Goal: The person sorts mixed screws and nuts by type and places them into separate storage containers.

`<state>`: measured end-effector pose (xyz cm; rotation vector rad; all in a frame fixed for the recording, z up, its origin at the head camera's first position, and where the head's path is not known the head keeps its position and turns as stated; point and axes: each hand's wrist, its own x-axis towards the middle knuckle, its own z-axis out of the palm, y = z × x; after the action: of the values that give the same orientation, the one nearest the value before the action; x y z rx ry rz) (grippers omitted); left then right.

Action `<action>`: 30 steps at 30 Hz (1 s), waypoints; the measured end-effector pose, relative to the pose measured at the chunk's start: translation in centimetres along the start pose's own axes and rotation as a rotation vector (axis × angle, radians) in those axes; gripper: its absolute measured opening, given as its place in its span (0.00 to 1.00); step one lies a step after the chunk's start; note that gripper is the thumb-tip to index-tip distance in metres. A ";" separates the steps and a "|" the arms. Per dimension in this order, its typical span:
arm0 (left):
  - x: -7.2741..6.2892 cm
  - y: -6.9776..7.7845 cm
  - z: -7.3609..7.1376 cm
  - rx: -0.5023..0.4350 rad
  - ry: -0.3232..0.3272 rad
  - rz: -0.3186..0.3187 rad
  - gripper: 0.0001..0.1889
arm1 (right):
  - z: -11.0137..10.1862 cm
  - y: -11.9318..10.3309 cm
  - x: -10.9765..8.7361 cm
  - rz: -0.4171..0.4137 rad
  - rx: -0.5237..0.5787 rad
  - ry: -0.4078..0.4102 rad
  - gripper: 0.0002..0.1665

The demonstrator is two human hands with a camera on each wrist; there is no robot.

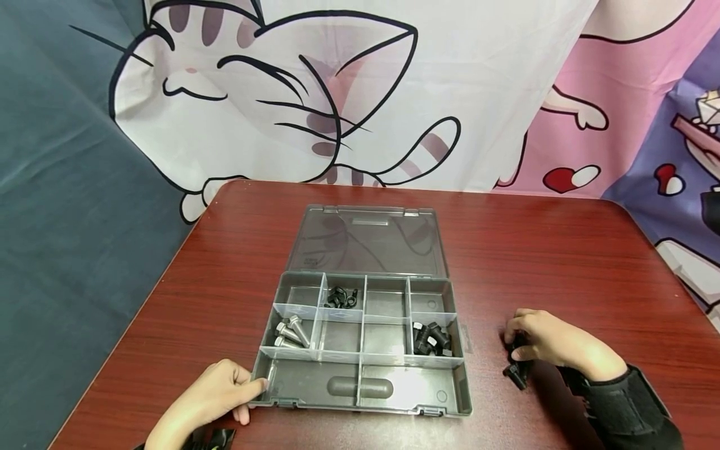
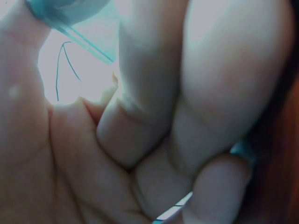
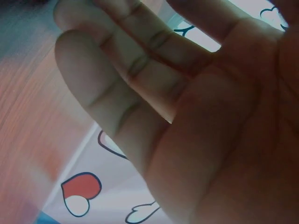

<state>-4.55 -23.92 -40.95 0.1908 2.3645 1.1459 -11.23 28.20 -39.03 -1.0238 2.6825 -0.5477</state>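
A grey translucent compartment box (image 1: 413,361) lies on the table with its lid (image 1: 365,244) folded back. My left hand (image 1: 216,390) grips its front left corner, thumb over the rim; the left wrist view shows the curled fingers close up. At the right, my right hand (image 1: 545,340) pinches among small black parts (image 1: 515,375) on the table, which the fingers partly cover. In the right wrist view the black parts are out of sight. The box holds silver bolts (image 1: 292,331) in the middle left compartment, black rings (image 1: 341,298) at the back and black fittings (image 1: 432,339) at the middle right.
The reddish-brown wooden table (image 1: 562,250) carries the box in its middle. Behind it hangs a printed cloth (image 1: 478,81). A small dark item (image 1: 221,439) shows at the front edge beside my left wrist.
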 end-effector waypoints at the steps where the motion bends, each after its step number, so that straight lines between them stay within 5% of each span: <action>1: 0.0 0.0 0.0 0.000 -0.001 0.002 0.23 | 0.0 0.1 0.0 -0.007 0.002 0.007 0.12; 30: -0.1 0.1 0.1 0.017 0.010 0.013 0.22 | 0.4 -0.1 0.5 -0.039 -0.046 0.110 0.14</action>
<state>-4.47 -23.85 -40.90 0.2078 2.3858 1.1354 -11.41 27.65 -39.39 -1.0900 2.7883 -0.5683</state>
